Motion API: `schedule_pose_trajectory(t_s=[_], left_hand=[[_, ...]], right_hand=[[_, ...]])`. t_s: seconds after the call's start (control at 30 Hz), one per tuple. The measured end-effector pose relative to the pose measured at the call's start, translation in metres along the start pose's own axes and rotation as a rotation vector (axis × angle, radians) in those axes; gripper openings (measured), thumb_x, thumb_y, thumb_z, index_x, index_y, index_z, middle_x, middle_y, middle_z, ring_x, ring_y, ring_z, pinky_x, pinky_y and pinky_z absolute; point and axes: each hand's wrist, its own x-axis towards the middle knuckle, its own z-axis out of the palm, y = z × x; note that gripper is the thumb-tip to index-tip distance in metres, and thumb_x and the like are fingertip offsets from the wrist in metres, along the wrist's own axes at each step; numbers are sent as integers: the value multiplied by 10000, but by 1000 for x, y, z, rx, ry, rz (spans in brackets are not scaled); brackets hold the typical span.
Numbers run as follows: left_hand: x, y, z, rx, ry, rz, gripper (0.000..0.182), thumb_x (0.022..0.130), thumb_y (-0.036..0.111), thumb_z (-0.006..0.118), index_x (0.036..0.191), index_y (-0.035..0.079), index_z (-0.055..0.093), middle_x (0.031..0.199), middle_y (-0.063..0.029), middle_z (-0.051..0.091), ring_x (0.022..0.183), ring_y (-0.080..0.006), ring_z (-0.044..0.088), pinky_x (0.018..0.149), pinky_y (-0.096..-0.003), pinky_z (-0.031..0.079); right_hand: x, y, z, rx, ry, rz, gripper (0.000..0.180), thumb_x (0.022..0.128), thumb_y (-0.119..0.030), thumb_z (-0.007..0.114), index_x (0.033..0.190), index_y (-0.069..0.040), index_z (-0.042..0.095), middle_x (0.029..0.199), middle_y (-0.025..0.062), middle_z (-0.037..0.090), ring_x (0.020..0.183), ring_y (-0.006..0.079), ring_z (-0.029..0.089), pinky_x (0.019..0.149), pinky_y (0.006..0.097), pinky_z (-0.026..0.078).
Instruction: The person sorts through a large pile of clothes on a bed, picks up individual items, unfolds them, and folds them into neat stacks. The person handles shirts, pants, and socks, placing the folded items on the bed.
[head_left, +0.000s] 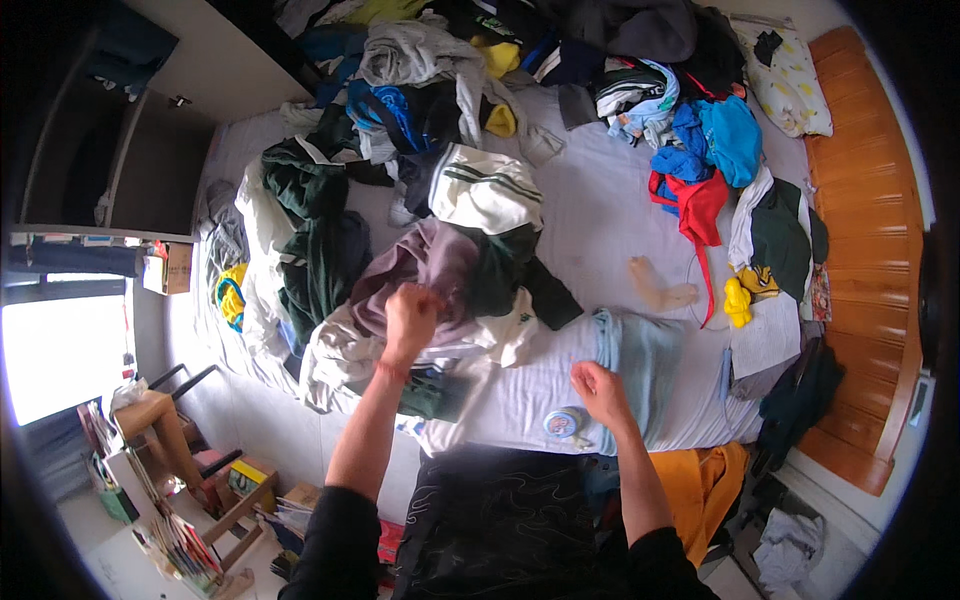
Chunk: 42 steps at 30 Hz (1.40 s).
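Note:
My left hand (412, 319) is over a crumpled mauve garment (409, 259) in the middle of the clothes. Its fingers are partly hidden and blurred, so whether they grip the cloth is unclear. My right hand (602, 390) hovers over the bed's near side with loosely curled fingers and nothing visible in them. Beside it lies a folded light blue cloth (645, 367). A small round tin (561, 424) is just below that hand. A white and dark green striped garment (487, 187) rests against the mauve one, with a cream cloth (510, 330) nearer me.
Mixed clothes are heaped at the bed's far end, including a grey garment (409, 56). A red garment (694, 206) and a yellow toy-like object (738, 301) lie right, near a paper sheet (765, 335). A wooden headboard (862, 225) borders the right. Orange cloth (701, 491) hangs below the bed edge.

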Motion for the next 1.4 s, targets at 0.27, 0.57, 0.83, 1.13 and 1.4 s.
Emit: schedule_pose_trajectory(t_s=[0.27,0.57,0.83,1.13,1.4], left_hand=[[-205,-97,-164,204,-336,-370,179,737,-38,569,859,53,665,830,-160,610,797,-347,613,689,-435,504],[-115,-97,-200,102,55,-351,320,811,-31,617,1122,28,569,1051,-170,572,854,-295,596,697,-353,509],[71,-85,-126,-77,103,-586,290,852,159,621,995,-82,544,883,-299,649,847,-501,621,737,-517,517],[-96,46,-111,231,-491,557,388,852,119,538,1164,-109,572,723,-111,650,583,-208,650,481,-326,491],[-85,-66,-145,172,-1170,369,319,841,144,549,1125,7,595,714,-119,642,640,-293,664,506,-421,511]], right_hand=[[206,-130,120,75,507,25,902,780,-435,767,1390,80,347,1339,279,503,1213,402,521,998,448,418],[123,-190,156,531,287,93,715,828,-335,755,1343,55,447,1254,154,574,1129,238,555,987,341,422],[57,-155,188,7,314,337,697,883,-333,685,1376,60,386,1406,240,424,1272,391,423,1091,440,308],[71,-159,149,1094,345,250,475,1007,-408,486,1253,-12,574,1209,98,616,1079,201,577,956,332,445],[55,-143,158,1091,252,412,487,933,-309,634,1318,-39,506,1313,62,547,1195,211,505,1032,354,379]])
